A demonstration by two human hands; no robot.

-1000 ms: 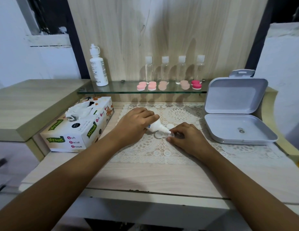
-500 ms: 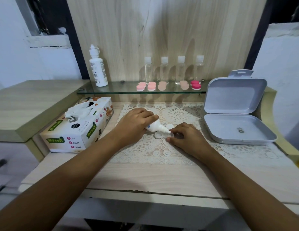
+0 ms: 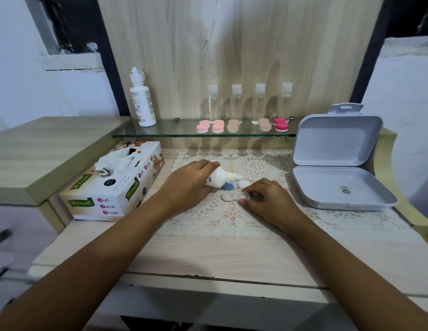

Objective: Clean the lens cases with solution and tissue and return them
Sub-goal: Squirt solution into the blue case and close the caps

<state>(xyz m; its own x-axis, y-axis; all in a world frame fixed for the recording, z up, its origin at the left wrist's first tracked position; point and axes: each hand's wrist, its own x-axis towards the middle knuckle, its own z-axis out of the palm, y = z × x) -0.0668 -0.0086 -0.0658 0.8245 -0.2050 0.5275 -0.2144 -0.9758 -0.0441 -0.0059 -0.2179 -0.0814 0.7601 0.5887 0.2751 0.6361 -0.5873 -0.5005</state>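
1. White small solution bottle [image 3: 220, 179] lies tilted in left hand [image 3: 188, 185], fingers wrapped round it, nozzle toward the open lens case [image 3: 234, 195].
2. Right hand [image 3: 268, 200] pinches the case's right end on the lace mat [image 3: 232, 220].
3. Blue cap [image 3: 227, 186] lies beside the bottle.

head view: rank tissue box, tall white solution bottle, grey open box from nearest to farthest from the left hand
1. Tissue box, just left of the left hand.
2. Tall white solution bottle, up on the glass shelf behind.
3. Grey open box, far right, beyond the right hand.

The table [image 3: 208, 256] is pale matt wood grain under a white openwork lace mat [image 3: 232, 220]. The shelf [image 3: 179, 132] is clear glossy glass. The open grey box [image 3: 337, 187] looks like smooth matt plastic.
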